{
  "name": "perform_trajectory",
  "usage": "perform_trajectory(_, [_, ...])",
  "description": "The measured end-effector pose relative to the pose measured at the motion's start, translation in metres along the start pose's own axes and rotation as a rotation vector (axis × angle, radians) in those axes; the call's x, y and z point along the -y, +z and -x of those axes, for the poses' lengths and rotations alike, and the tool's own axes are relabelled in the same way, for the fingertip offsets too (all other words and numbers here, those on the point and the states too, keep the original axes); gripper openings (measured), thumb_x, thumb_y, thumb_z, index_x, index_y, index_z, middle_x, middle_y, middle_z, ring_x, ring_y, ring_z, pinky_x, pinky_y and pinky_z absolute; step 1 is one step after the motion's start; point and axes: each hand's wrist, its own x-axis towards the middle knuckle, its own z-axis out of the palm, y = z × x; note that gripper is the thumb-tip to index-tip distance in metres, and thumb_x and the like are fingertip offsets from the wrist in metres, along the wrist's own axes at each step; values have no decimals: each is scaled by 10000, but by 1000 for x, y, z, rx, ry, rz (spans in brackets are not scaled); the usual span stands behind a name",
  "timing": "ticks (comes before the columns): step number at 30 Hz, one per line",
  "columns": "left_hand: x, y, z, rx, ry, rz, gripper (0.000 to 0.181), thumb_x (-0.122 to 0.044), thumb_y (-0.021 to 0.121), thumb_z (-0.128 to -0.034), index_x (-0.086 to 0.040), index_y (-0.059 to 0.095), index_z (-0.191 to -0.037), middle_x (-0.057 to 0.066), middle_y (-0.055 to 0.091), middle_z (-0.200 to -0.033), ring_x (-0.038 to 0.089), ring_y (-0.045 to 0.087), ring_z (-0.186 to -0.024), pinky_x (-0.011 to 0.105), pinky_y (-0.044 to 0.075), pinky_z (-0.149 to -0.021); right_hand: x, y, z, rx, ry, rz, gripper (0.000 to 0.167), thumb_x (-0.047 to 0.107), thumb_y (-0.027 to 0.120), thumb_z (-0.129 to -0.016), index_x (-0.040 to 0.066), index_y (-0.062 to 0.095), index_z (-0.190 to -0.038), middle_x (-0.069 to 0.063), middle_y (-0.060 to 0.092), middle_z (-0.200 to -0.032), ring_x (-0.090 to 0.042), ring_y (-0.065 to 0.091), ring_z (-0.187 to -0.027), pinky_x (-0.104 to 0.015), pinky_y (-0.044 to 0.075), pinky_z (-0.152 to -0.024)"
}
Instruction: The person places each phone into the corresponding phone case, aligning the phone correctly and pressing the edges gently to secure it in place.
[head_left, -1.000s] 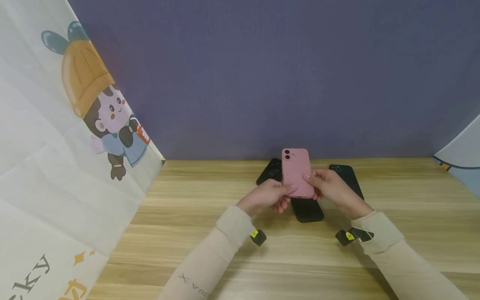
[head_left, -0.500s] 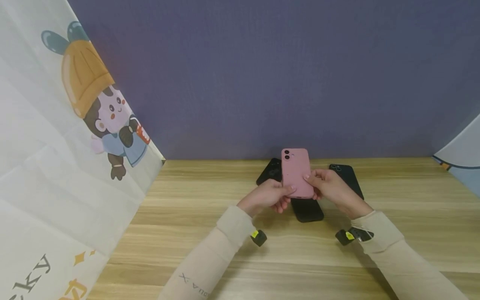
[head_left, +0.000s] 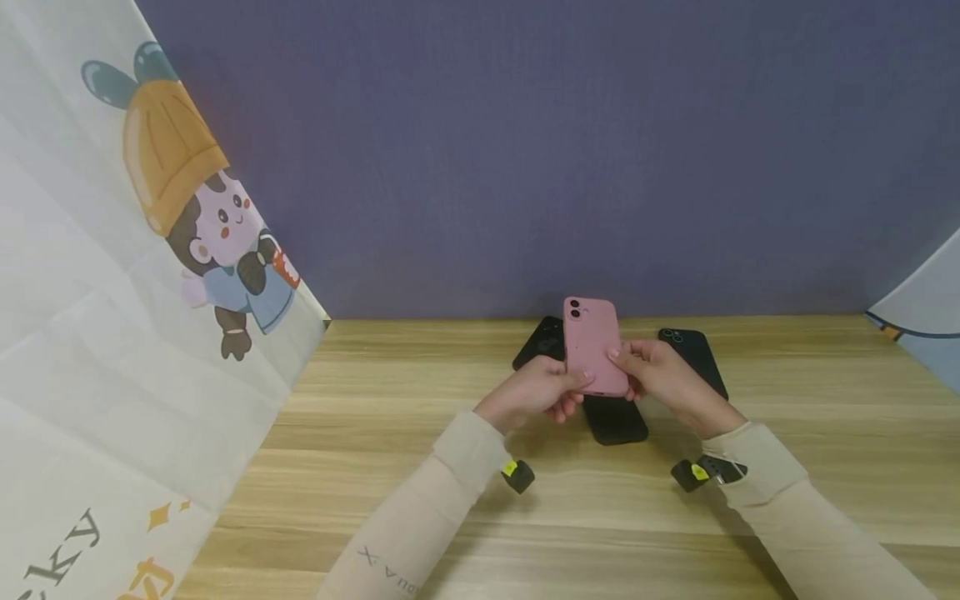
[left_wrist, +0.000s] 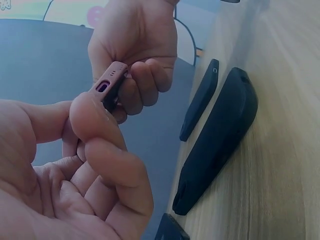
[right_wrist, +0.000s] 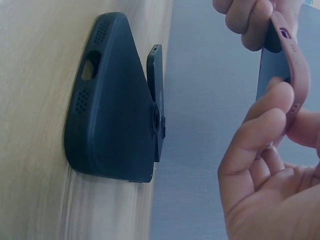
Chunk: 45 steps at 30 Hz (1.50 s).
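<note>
A pink phone case (head_left: 592, 346) with two camera holes at its top left is held up above the table, its back toward the head view. My left hand (head_left: 536, 387) pinches its lower left corner, thumb on the back. The right hand (head_left: 656, 367) grips the lower right edge, also thumb on the back. In the left wrist view its bottom edge with the port opening shows between both hands. Whether a phone sits inside, I cannot tell. Directly below lies a black phone case (head_left: 617, 421), partly hidden by the pink one; its port and speaker holes show in the right wrist view.
A black phone or case (head_left: 540, 343) lies behind the left hand, partly covered. Another dark one (head_left: 693, 358) with a camera block lies beyond the right hand. A blue-grey panel (head_left: 525, 167) stands behind the wooden table (head_left: 375, 450); a printed cloth (head_left: 112, 292) hangs at left.
The pink case has tilted slightly, its top edge shifting a little. Both hands keep their hold almost in place.
</note>
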Motion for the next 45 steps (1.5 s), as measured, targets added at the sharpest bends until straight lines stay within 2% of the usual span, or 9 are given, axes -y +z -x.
perform_trajectory(7, [2, -2, 0, 24, 1, 40, 360, -252, 570, -1057, -73, 615, -748, 5, 579, -625, 97, 528, -529, 231, 483, -541, 2, -1, 0, 6, 18, -13, 415, 397, 477, -1090, 16, 546, -938, -11, 578, -691, -142, 572, -611, -352, 534, -598])
perform_trajectory(11, [3, -2, -1, 12, 3, 102, 376, -284, 555, -1063, -57, 613, -769, -1, 579, -624, 96, 528, -527, 240, 477, -560, 5, -1, 1, 71, 7, -69, 419, 398, 490, -1085, -17, 532, -1125, -20, 607, -737, -132, 591, -625, -350, 565, -614])
perform_trajectory(15, [3, -3, -2, 2, 9, 140, 396, -323, 557, -1060, -72, 606, -759, -7, 581, -623, 95, 524, -530, 232, 472, -556, 8, -2, 2, 148, -8, -140, 456, 355, 520, -1079, -37, 440, -1298, -25, 612, -773, -124, 589, -649, -359, 587, -648])
perform_trajectory(22, [4, -4, -3, 33, 16, 156, 404, -337, 547, -1064, -87, 610, -754, -19, 580, -630, 89, 528, -542, 219, 483, -556, 11, -1, 4, 168, -34, -178, 417, 301, 519, -1084, -56, 422, -1276, -8, 608, -768, -101, 570, -652, -327, 576, -638])
perform_trajectory(35, [6, -4, -5, 37, 10, 198, 403, -327, 544, -1066, -107, 608, -734, -18, 578, -624, 94, 522, -533, 222, 479, -536, 9, -1, 4, 162, -38, -177, 446, 318, 538, -1076, -53, 414, -1291, 7, 636, -757, -95, 585, -646, -334, 583, -645])
perform_trajectory(42, [5, -5, -5, 50, 2, 144, 409, -352, 535, -1066, -110, 618, -746, -15, 588, -624, 102, 544, -530, 256, 496, -563, 9, -1, 4, 162, -39, -164, 463, 293, 544, -1075, -61, 384, -1326, 12, 651, -744, -92, 598, -641, -338, 597, -654])
perform_trajectory(45, [5, -6, -6, 52, -2, 112, 374, -355, 519, -1072, -113, 634, -810, -6, 602, -643, 108, 563, -542, 265, 507, -572, 8, -1, 4, 155, -30, -155, 486, 278, 561, -1068, -66, 365, -1350, 4, 660, -735, -97, 609, -637, -342, 601, -654])
